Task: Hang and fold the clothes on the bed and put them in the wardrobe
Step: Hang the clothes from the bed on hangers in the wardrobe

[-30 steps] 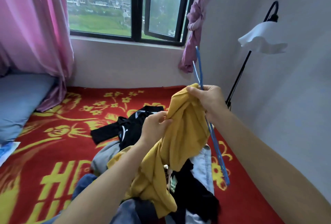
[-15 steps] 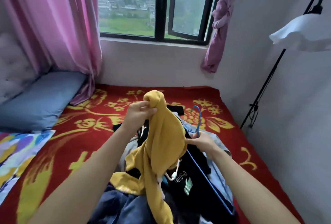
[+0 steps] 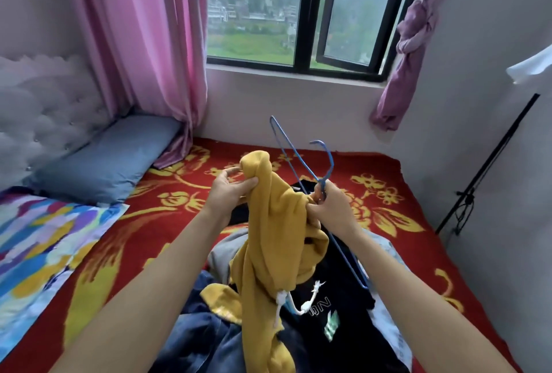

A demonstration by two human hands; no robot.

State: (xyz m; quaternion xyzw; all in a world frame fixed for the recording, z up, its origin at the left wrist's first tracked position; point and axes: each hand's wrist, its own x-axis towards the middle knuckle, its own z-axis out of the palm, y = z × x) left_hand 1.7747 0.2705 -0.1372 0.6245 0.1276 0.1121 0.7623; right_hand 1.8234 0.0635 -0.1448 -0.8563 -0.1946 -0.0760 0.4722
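Part of the blue wire hanger [image 3: 331, 162] is lost to me behind the mustard-yellow hooded garment [image 3: 268, 223], as are the fingertips of the right hand [image 3: 331, 211]. The garment's lower end leaves the near edge. Far right, the white lampshade [image 3: 531, 69] is cropped. I cannot read the black printed garment [image 3: 343, 292].

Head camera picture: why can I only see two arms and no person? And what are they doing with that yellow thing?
There is no machine here. A person wears a camera on their head, so you see what they see: their own arms reaching out over a bed. The left hand pinches the top of a yellow garment with white cords. The right hand grips a blue wire hanger and a fold of the same garment. Below, on the red and yellow blanket, lies a pile of other clothes, including a black shirt. A blue pillow lies further back on the left.
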